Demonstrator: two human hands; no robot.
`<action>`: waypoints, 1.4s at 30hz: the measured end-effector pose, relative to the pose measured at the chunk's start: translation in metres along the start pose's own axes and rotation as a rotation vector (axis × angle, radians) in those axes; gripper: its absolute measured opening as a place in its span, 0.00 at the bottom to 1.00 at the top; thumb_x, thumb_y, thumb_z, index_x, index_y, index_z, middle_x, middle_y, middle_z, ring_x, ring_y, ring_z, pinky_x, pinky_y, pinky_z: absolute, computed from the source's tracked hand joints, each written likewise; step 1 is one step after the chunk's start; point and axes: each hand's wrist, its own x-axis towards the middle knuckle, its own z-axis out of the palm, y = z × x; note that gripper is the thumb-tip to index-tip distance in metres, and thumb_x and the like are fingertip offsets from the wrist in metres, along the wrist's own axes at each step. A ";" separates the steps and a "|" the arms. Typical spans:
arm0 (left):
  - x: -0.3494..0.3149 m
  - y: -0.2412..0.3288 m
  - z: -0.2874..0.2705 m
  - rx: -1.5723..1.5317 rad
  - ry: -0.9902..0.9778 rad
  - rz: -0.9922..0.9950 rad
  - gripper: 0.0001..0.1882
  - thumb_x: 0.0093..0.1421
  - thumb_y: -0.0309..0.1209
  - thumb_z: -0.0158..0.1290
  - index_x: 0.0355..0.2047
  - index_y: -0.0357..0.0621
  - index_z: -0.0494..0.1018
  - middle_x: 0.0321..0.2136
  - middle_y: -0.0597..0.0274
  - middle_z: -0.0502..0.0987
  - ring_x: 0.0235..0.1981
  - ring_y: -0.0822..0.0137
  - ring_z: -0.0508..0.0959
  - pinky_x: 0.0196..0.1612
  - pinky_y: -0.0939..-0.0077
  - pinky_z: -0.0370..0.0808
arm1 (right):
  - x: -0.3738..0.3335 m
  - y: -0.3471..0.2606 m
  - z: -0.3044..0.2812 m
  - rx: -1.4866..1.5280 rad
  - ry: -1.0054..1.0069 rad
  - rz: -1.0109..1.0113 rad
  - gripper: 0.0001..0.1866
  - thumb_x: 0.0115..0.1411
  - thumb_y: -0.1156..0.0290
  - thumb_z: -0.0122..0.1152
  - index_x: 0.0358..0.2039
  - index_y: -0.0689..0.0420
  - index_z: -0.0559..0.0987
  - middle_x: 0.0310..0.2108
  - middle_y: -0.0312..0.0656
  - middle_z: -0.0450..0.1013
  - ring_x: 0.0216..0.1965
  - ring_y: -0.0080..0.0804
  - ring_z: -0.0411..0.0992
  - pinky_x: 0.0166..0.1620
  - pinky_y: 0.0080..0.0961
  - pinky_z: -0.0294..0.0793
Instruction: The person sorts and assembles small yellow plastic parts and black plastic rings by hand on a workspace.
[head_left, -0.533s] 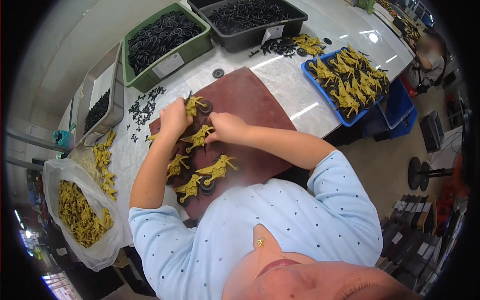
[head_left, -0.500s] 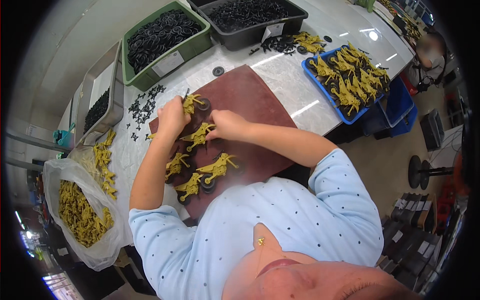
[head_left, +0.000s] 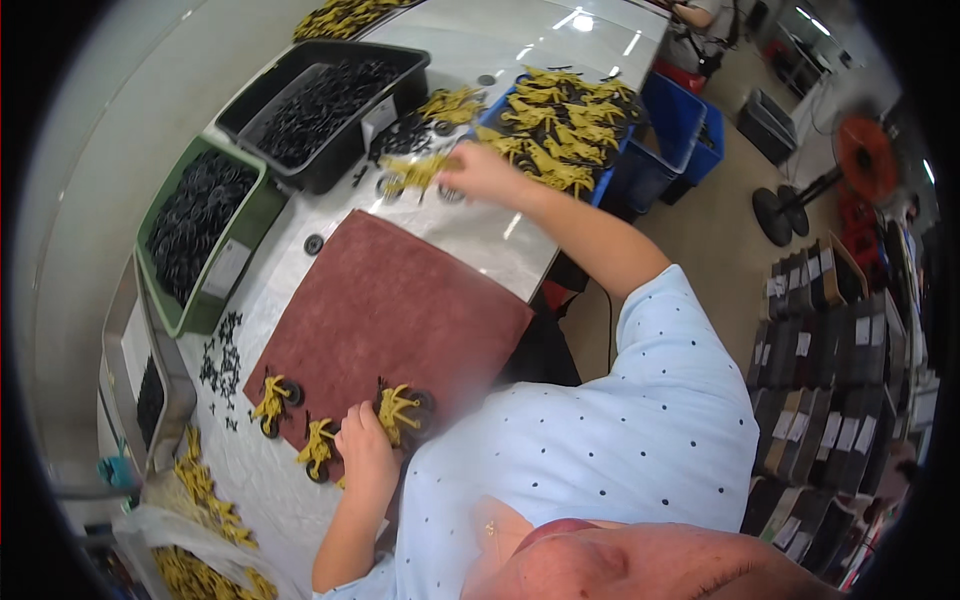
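My right hand [head_left: 485, 175] is closed on a yellow toy motorcycle [head_left: 412, 174] with black wheels, held above the white table near the blue tray [head_left: 604, 184]; motion blurs it. That tray is packed with similar yellow motorcycles. At the near edge of the maroon mat [head_left: 390, 290], the fingers of my left hand [head_left: 367, 445] are curled; what they grip is hidden. Close by its fingers lie a yellow toy motorcycle [head_left: 398, 412] on the right and another toy motorcycle [head_left: 318, 446] on the left. A further toy motorcycle [head_left: 270, 400] lies at the mat's left corner.
A green bin [head_left: 180, 320] of black wheels and a black bin [head_left: 330, 180] of small black parts stand at the back left. Yellow parts [head_left: 210, 500] spill beside a plastic bag [head_left: 140, 535]. Blue crates [head_left: 690, 125] stand right of the table. A person [head_left: 700, 20] sits beyond.
My right hand has moved from the mat toward the blue tray with a yellow toy motorcycle. My left hand has come back to the mat's near edge. The view has turned to the right.
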 end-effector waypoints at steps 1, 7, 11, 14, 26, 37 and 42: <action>-0.001 -0.002 -0.002 0.003 0.003 0.003 0.37 0.37 0.18 0.58 0.51 0.29 0.61 0.44 0.44 0.67 0.47 0.46 0.68 0.49 0.58 0.61 | 0.011 0.007 -0.015 -0.024 0.146 -0.043 0.20 0.51 0.62 0.65 0.36 0.67 0.76 0.28 0.48 0.76 0.21 0.32 0.75 0.25 0.28 0.75; 0.057 0.007 -0.027 -0.041 0.013 0.171 0.37 0.38 0.16 0.57 0.53 0.32 0.60 0.43 0.47 0.69 0.48 0.49 0.68 0.50 0.58 0.60 | 0.018 0.041 -0.127 -0.385 0.547 0.086 0.33 0.49 0.65 0.67 0.53 0.63 0.64 0.38 0.60 0.73 0.42 0.51 0.73 0.46 0.39 0.72; 0.153 0.057 -0.051 -0.118 0.215 0.340 0.33 0.46 0.20 0.57 0.54 0.41 0.62 0.45 0.53 0.70 0.51 0.53 0.68 0.53 0.56 0.59 | 0.023 0.081 -0.130 -0.582 0.424 0.075 0.32 0.49 0.65 0.67 0.53 0.62 0.68 0.42 0.57 0.73 0.45 0.51 0.72 0.48 0.39 0.71; 0.233 0.094 -0.052 -0.286 0.340 0.443 0.26 0.48 0.27 0.60 0.48 0.37 0.67 0.41 0.47 0.73 0.43 0.46 0.72 0.45 0.61 0.70 | 0.024 0.067 -0.125 -0.634 0.337 0.124 0.29 0.53 0.62 0.63 0.55 0.54 0.68 0.41 0.56 0.74 0.43 0.52 0.72 0.47 0.38 0.71; 0.443 0.266 -0.039 -0.476 0.508 0.776 0.23 0.40 0.15 0.56 0.40 0.35 0.68 0.38 0.42 0.73 0.43 0.43 0.72 0.44 0.57 0.70 | 0.044 0.035 -0.215 0.529 0.031 0.087 0.15 0.63 0.62 0.54 0.44 0.60 0.73 0.38 0.37 0.74 0.35 0.23 0.74 0.35 0.23 0.76; 0.516 0.310 0.025 -0.211 -0.036 0.665 0.31 0.47 0.17 0.54 0.53 0.43 0.62 0.49 0.42 0.70 0.52 0.44 0.68 0.53 0.59 0.67 | 0.080 0.134 -0.267 -0.033 0.491 0.276 0.24 0.57 0.60 0.61 0.45 0.66 0.73 0.35 0.44 0.75 0.33 0.34 0.75 0.37 0.29 0.73; 0.543 0.295 0.029 -0.186 -0.187 0.823 0.33 0.53 0.24 0.44 0.62 0.55 0.57 0.56 0.45 0.64 0.57 0.38 0.61 0.58 0.55 0.62 | 0.093 0.128 -0.252 -0.186 0.557 0.351 0.25 0.55 0.59 0.61 0.44 0.68 0.74 0.34 0.49 0.76 0.36 0.35 0.74 0.40 0.28 0.72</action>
